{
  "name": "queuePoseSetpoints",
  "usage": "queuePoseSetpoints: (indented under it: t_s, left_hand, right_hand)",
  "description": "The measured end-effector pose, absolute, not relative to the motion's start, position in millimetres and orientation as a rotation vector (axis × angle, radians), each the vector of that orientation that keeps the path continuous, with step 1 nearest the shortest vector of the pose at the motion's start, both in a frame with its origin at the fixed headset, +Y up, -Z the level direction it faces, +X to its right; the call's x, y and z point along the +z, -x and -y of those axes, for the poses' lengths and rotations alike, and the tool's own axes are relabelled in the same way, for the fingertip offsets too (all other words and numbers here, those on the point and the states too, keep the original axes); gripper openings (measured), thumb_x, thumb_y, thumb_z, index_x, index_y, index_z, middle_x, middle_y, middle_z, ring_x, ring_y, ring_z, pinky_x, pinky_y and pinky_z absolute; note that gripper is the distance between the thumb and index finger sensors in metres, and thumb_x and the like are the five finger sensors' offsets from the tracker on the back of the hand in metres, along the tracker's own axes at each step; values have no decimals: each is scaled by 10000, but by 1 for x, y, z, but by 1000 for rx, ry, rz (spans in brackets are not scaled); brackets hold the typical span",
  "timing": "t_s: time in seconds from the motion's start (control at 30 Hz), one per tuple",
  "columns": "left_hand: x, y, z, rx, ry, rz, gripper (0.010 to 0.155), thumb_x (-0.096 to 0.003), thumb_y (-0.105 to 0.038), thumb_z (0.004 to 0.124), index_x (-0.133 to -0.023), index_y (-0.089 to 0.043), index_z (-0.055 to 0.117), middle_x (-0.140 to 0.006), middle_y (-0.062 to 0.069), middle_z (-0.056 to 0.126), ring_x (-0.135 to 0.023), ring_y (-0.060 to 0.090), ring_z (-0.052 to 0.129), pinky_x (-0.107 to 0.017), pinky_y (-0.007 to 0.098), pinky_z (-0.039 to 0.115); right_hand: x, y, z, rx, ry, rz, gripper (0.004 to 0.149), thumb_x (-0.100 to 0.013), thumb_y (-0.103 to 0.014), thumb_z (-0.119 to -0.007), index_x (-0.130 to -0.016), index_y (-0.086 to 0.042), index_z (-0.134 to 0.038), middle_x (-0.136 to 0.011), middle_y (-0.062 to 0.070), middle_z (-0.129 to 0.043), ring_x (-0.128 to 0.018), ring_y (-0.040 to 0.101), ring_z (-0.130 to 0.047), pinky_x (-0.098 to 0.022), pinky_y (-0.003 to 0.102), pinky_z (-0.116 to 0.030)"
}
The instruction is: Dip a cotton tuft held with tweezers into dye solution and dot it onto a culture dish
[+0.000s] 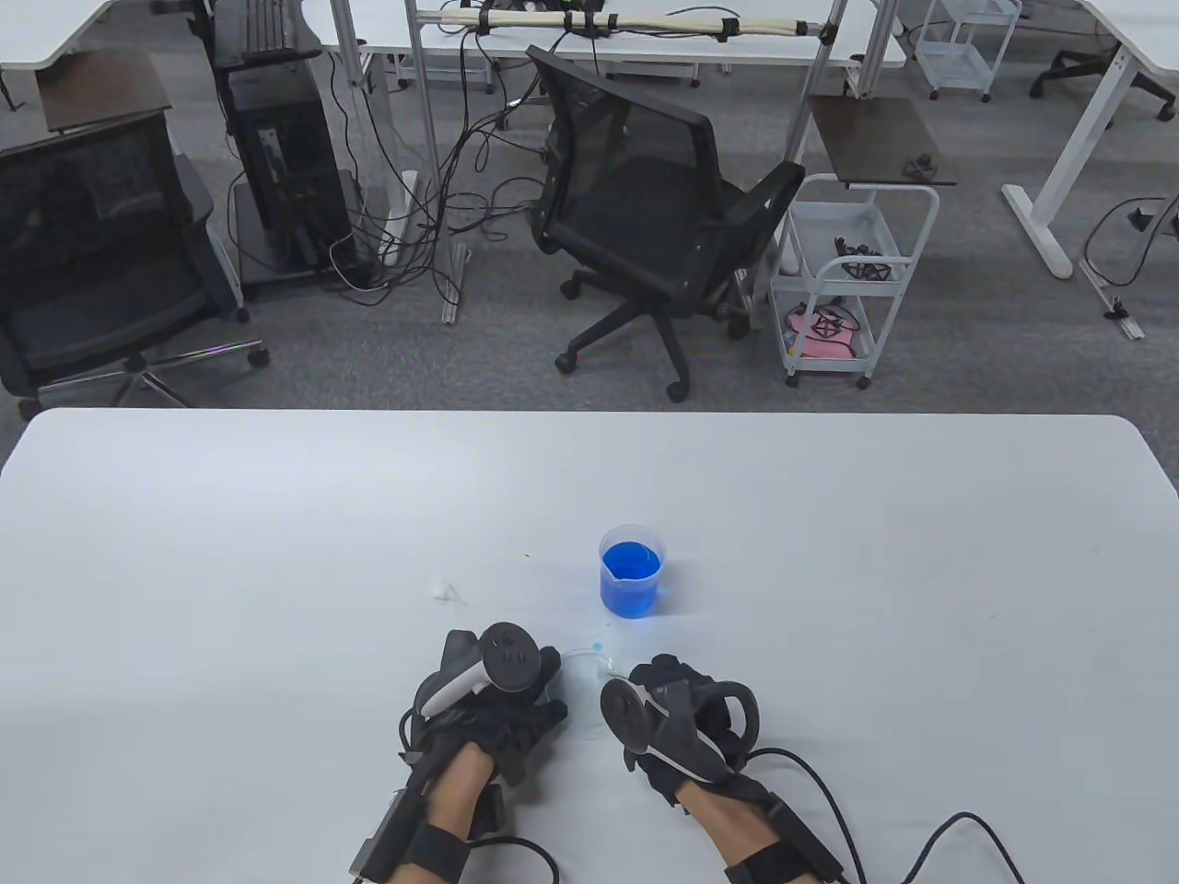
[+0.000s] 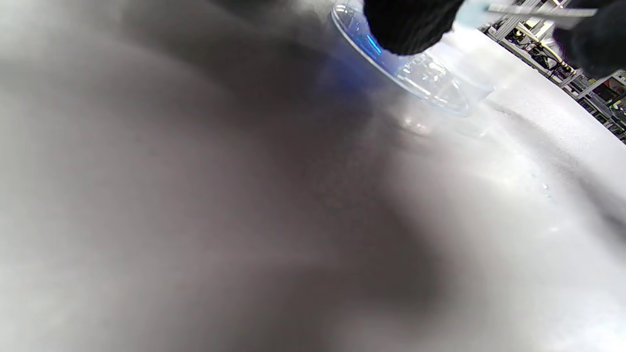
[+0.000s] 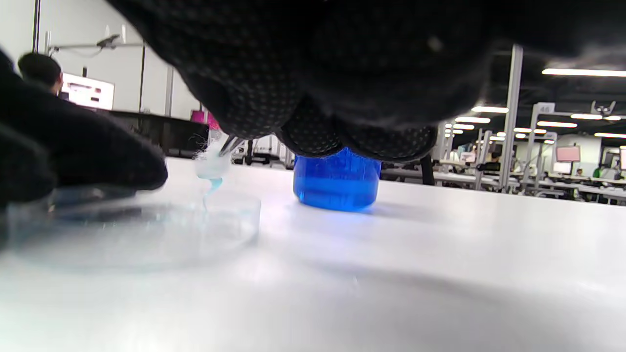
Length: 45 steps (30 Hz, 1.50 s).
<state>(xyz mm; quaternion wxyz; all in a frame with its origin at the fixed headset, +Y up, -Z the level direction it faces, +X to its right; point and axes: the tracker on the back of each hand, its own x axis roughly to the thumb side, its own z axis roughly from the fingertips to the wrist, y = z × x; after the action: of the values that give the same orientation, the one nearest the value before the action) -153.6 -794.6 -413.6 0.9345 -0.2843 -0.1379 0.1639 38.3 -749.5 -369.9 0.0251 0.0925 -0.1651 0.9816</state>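
- Farthest left on the white table [image 1: 276, 552] lies a small spare wisp of white cotton [image 1: 447, 589], well apart from both hands and untouched.
- The left hand [image 1: 493, 709] rests beside the clear culture dish [image 1: 582, 692], its gloved fingers [image 3: 88, 156] lying over the dish's left rim; it seems to be steadying the dish. Whether those fingers grip the rim or merely press on it, I cannot tell, since the tracker hides them from above.
- The dish sits flat on the table between the two hands, just in front of the person. A faint bluish trace shows inside it, though it is too pale to count any dots.
- Above the dish hangs the cotton tuft [image 3: 211, 166], tinted light blue, with a thin wet strand trailing down to the dish floor. So the dip looks done, and the dotting appears to be under way.
- The tweezers [image 3: 230, 145] show only at their tips, nipping the top of the tuft.
- The right hand [image 1: 677, 723] holds those tweezers, with its fingers bunched together low over the table; exactly which fingertips pinch them is hidden.
- Beyond the dish stands the beaker of blue dye [image 1: 632, 571], upright, roughly half full, near but not touching the dish.
- Left, by my reckoning: finishing the dots, perhaps another dip.
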Motion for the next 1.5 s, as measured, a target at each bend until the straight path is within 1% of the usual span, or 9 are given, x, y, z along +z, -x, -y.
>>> queuePoseSetpoints:
  t_s: [0.1, 0.3, 0.43, 0.73, 0.83, 1.1, 1.2, 1.3, 1.5]
  left_hand:
    - [-414, 153, 795, 334, 582, 281, 689, -630, -460, 646, -1156, -258, 248, -1222, 228, 94, -1047, 531, 86, -660, 775, 167]
    - [-413, 153, 795, 334, 583, 280, 691, -629, -460, 648, -1156, -259, 248, -1222, 228, 96, -1046, 533, 86, -659, 776, 168]
    - [-413, 153, 795, 334, 583, 280, 690, -630, -459, 647, -1156, -259, 247, -1222, 228, 95, -1047, 531, 86, -660, 775, 169]
    - [-413, 153, 795, 334, 583, 280, 689, -630, -460, 646, -1156, -259, 247, -1222, 227, 95, -1047, 531, 86, -660, 775, 169]
    - [-413, 153, 795, 334, 583, 280, 690, -630, -460, 646, -1156, -259, 248, -1223, 226, 93, -1047, 531, 85, -660, 775, 169]
    - [-413, 153, 795, 332, 580, 279, 689, -630, -459, 645, -1156, -258, 249, -1223, 228, 97, -1048, 533, 90, -661, 775, 171]
    - [-413, 153, 795, 332, 580, 279, 687, -630, -459, 645, -1155, -259, 249, -1223, 228, 98, -1048, 533, 91, -661, 775, 171]
    - [-413, 153, 795, 332, 579, 280, 689, -630, -460, 644, -1156, -258, 248, -1223, 230, 96, -1048, 532, 90, -660, 776, 172]
    - [-413, 153, 795, 332, 579, 280, 689, -631, -459, 644, -1156, -256, 246, -1223, 228, 96, -1047, 531, 88, -661, 775, 172]
  right_hand:
    - [-371, -37, 748, 3024, -291, 519, 403, -265, -273, -933, -529, 5, -1057, -528, 250, -1044, -166, 159, -982, -56, 309, -890]
    - [-378, -26, 765, 3104, -335, 435, 402, -264, -274, -934, -527, 3, -1059, -528, 248, -1045, -167, 158, -982, -57, 309, -889]
    - [-378, -25, 769, 3122, -345, 422, 401, -267, -274, -933, -527, 3, -1059, -526, 248, -1046, -168, 159, -982, -58, 308, -890]
    - [-374, -37, 751, 3045, -284, 508, 401, -265, -274, -933, -528, 2, -1058, -529, 249, -1043, -167, 159, -982, -57, 309, -890]
    - [-373, -41, 749, 3041, -271, 515, 401, -264, -274, -933, -528, 2, -1058, -529, 249, -1043, -166, 159, -982, -57, 310, -889]
    - [-373, -34, 767, 3138, -308, 417, 401, -265, -273, -933, -528, 2, -1058, -528, 249, -1044, -168, 160, -982, -58, 311, -888]
    - [-374, -33, 769, 3145, -311, 411, 401, -267, -274, -933, -529, 3, -1057, -529, 249, -1043, -169, 160, -982, -59, 310, -889]
    - [-373, -35, 764, 3126, -298, 426, 401, -266, -275, -933, -529, 2, -1058, -531, 248, -1043, -169, 161, -981, -60, 310, -889]
    - [-364, -47, 743, 3025, -270, 510, 403, -265, -274, -933, -529, 5, -1057, -529, 250, -1042, -167, 159, -981, -57, 310, -888]
